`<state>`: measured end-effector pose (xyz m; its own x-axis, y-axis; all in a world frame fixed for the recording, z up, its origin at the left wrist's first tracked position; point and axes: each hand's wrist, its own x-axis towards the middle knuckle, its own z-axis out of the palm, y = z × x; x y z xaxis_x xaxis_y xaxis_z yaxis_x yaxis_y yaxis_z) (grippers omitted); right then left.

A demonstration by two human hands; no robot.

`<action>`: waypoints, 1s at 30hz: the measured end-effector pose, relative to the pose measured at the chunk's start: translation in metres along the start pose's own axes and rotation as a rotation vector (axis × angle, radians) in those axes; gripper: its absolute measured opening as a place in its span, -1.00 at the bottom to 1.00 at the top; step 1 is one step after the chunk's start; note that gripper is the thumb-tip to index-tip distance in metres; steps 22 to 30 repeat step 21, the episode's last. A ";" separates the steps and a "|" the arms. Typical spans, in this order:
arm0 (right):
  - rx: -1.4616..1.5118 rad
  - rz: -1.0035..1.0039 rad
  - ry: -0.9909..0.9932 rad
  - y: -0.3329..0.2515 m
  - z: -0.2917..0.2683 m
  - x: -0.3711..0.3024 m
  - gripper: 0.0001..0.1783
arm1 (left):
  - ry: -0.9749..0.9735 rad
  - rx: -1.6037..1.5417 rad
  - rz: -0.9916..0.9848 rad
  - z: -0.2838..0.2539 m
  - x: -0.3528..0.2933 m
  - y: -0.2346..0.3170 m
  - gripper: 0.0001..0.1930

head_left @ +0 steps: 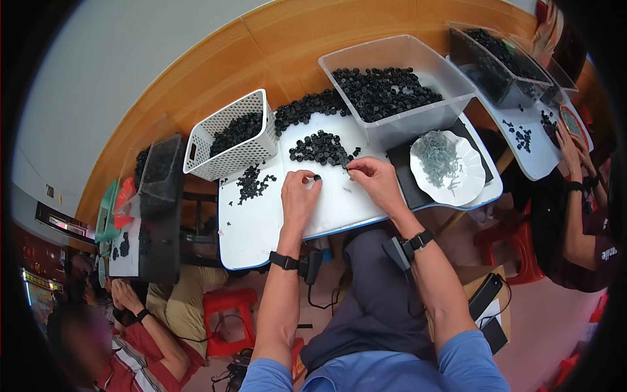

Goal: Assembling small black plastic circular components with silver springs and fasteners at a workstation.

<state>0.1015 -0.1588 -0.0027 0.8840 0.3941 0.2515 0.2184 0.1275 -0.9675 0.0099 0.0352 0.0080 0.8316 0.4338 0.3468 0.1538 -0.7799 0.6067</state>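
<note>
My left hand [300, 199] is closed in a pinch on a small round black plastic part [317, 178] over the white table. Opposite it, my right hand [377, 186] has thumb and forefinger pressed together. Something tiny and dark shows at those fingertips, too small to name. Just beyond both hands lies a loose pile of round black parts [320, 147]. A smaller heap of black pieces [251, 184] sits to the left of my left hand. A tiny pale piece [347, 189] lies on the table between the hands.
A white perforated basket [264, 124] and a large translucent bin [392, 134] hold black parts. At right, a scalloped white plate [470, 173] carries a heap of thin translucent pieces [436, 157]. People work at tables on both sides; red stools [230, 310] stand below.
</note>
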 end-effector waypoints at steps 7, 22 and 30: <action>-0.036 0.025 -0.021 -0.002 -0.001 -0.001 -0.82 | -0.071 -0.120 -0.035 -0.001 0.001 0.011 -0.69; -0.312 -0.180 -0.057 -0.002 0.003 -0.003 -0.83 | -0.041 -0.374 0.041 0.023 -0.018 0.020 -0.73; -0.312 -0.180 -0.057 -0.002 0.003 -0.003 -0.83 | -0.041 -0.374 0.041 0.023 -0.018 0.020 -0.73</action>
